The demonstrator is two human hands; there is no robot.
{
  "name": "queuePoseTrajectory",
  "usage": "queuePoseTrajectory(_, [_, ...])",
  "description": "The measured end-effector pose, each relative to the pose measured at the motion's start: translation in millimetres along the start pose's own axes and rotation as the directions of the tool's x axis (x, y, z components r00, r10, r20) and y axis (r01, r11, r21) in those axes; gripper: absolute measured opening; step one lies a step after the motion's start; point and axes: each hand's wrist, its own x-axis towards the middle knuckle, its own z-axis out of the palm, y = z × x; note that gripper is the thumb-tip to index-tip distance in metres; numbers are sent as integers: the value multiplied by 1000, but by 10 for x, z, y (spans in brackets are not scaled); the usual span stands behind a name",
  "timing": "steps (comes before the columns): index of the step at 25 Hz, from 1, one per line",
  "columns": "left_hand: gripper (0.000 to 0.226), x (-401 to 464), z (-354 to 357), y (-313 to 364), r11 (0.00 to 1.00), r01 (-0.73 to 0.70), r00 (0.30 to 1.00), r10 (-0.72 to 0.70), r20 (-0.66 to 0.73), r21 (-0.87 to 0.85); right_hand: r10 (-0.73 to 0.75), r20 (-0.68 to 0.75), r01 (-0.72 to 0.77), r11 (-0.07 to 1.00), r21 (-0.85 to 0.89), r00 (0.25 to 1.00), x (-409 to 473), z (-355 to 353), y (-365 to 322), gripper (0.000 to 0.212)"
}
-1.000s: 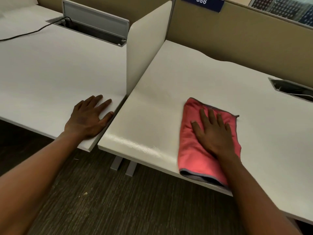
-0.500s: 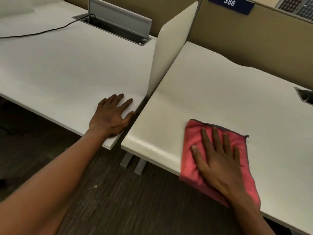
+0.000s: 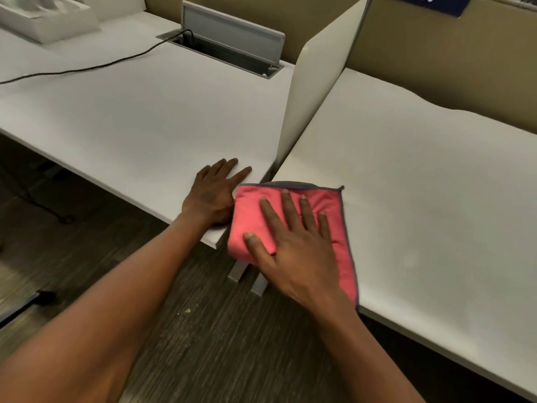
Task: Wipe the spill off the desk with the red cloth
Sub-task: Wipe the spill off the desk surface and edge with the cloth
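The red cloth [image 3: 250, 207], folded and edged in grey, lies on the front left corner of the right white desk [image 3: 421, 199], and part of it hangs over the front edge. My right hand [image 3: 296, 242] presses flat on it with fingers spread and the thumb at its near edge. My left hand [image 3: 213, 193] rests flat on the front right corner of the left desk [image 3: 130, 117], just touching the cloth's left side. No liquid shows clearly on the desk; only a faint dull patch [image 3: 409, 257] to the right of the cloth.
A white upright divider [image 3: 313, 91] separates the two desks. An open cable box [image 3: 232, 45] with a black cable [image 3: 87, 68] sits at the back of the left desk, a white box [image 3: 43, 18] at its far left. Tan partition behind; dark carpet [image 3: 203, 330] below.
My right hand has slid the cloth leftward along the front edge to the desk's left corner. The left hand has stayed on the other desk's corner. The view has shifted left.
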Motion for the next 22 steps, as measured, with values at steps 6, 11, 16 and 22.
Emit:
queuePoseTrajectory(6, [66, -27, 64, 57, 997, 43, 996, -48, -79, -62, 74, -19, -76, 989, -124, 997, -572, 34, 329, 73])
queuePoseTrajectory(11, [66, 13, 2, 18, 1000, 23, 1000, -23, 11, -1, 15, -25, -18, 996, -91, 1000, -75, 111, -173, 74])
queuePoseTrajectory(16, [64, 35, 5, -44, 1000, 10, 1000, -10, 15, 7, -20, -67, 14, 996, -93, 998, -6, 175, -260, 72])
queuePoseTrajectory(22, [64, -19, 48, 33, 995, 38, 997, -43, -60, -89, 101, -218, -138, 977, -165, 971, -649, 290, 217, 70])
